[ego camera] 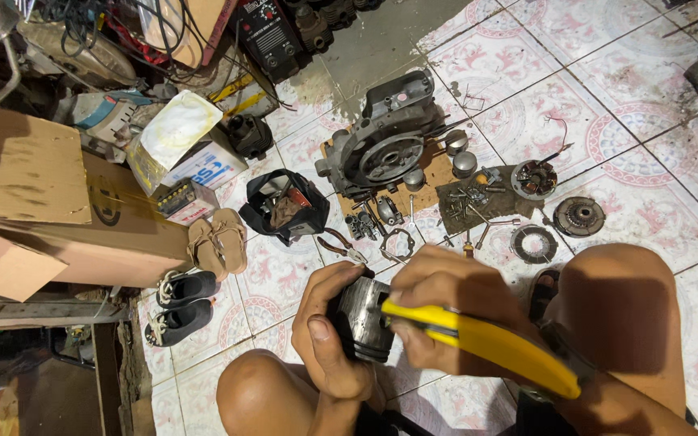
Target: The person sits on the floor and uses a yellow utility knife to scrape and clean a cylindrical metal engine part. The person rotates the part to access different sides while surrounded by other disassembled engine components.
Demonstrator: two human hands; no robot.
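Observation:
My left hand [326, 333] is wrapped around a round dark metal cylinder part [363, 317], held between my knees. Against that part's right side my right hand [446, 311] presses a yellow-handled tool [486, 345]; its working tip is hidden behind the fingers. Both hands hover low over the tiled floor, near my bare knees [260, 396].
A grey engine case [385, 141] lies on cardboard ahead, with small metal parts, screws and round plates [579, 215] scattered to its right. Pliers [341, 246], a black tool bag [284, 206], sandals [218, 240], black shoes [183, 303] and cardboard boxes [66, 218] fill the left.

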